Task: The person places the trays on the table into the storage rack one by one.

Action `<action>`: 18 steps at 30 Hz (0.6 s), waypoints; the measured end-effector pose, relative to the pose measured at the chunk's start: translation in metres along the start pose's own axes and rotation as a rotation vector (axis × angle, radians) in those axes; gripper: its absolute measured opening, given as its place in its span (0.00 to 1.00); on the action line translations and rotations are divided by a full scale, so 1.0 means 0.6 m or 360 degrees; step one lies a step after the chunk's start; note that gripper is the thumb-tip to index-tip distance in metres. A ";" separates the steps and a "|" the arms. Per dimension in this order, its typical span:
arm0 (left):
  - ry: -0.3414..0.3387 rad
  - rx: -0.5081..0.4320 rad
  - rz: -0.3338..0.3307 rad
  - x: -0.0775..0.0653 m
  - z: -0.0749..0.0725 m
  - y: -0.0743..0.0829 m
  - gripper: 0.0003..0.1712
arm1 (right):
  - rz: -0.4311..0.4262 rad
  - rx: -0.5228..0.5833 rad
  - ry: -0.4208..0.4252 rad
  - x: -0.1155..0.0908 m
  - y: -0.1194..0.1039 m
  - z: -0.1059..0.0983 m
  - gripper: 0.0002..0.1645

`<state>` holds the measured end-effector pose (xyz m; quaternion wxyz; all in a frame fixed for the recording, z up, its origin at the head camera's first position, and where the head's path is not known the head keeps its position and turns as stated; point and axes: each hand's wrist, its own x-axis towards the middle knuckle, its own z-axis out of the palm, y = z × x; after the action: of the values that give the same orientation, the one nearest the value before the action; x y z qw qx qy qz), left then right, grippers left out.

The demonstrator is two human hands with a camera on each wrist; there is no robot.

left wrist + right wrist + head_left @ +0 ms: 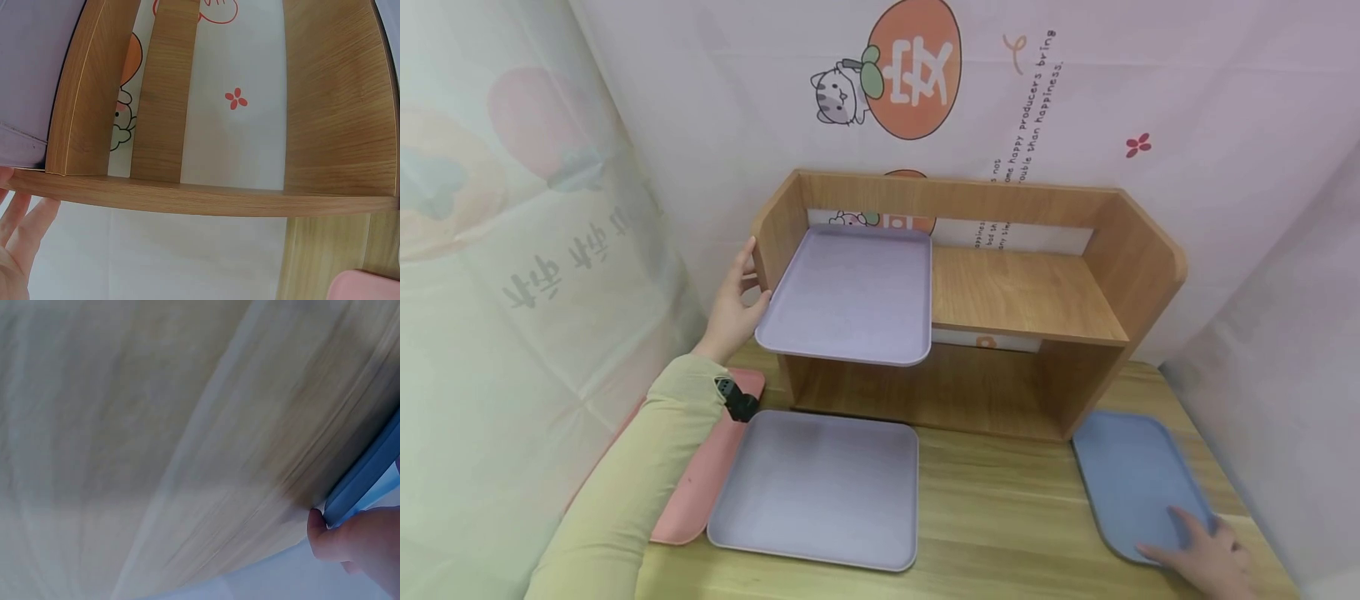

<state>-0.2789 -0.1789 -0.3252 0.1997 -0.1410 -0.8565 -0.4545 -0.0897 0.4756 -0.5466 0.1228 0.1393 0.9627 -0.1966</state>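
My left hand [732,310] is at the left side panel of a two-tier wooden shelf [1022,287]. Its fingers lie along the panel's outer face, with the thumb at the front edge beside a lilac tray [853,292]. That tray rests on the upper tier, its front jutting past the shelf. In the left wrist view, fingertips [42,215] touch the panel. At the lower right, my right hand [1213,557] grips the near right corner of a blue tray [1138,479]. The right wrist view shows the thumb against the blue tray's rim [362,478].
A second lilac tray [820,492] lies on the wooden table [1000,508] before the shelf. Left of it is a pink tray [703,479], partly hidden under the left sleeve [647,458]. Printed white cloth [1075,100] hangs behind and on both sides.
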 end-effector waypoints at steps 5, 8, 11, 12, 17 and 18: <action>-0.0003 0.0001 -0.0009 0.003 0.000 0.001 0.47 | 0.0017 0.0050 0.0011 0.006 -0.022 0.005 0.64; 0.0007 0.0000 -0.0001 0.004 0.002 -0.001 0.47 | 0.0031 0.0072 0.0014 0.006 -0.026 0.005 0.64; 0.0011 -0.0013 0.0017 0.004 0.004 -0.003 0.47 | 0.0060 0.0073 -0.0025 0.004 -0.025 0.005 0.65; 0.0010 -0.0015 0.0021 0.004 0.004 -0.004 0.47 | 0.0075 0.0073 -0.0037 0.003 -0.024 0.004 0.66; 0.0014 -0.0025 0.0022 0.004 0.003 -0.007 0.47 | 0.0149 0.0051 -0.0108 0.001 -0.025 -0.004 0.70; 0.0018 -0.0022 0.0020 0.004 0.002 -0.007 0.47 | 0.0145 0.0009 -0.0100 0.002 -0.026 -0.007 0.70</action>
<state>-0.2828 -0.1798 -0.3278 0.2063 -0.1451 -0.8514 -0.4599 -0.0966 0.4639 -0.5382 0.1615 0.1771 0.9505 -0.1977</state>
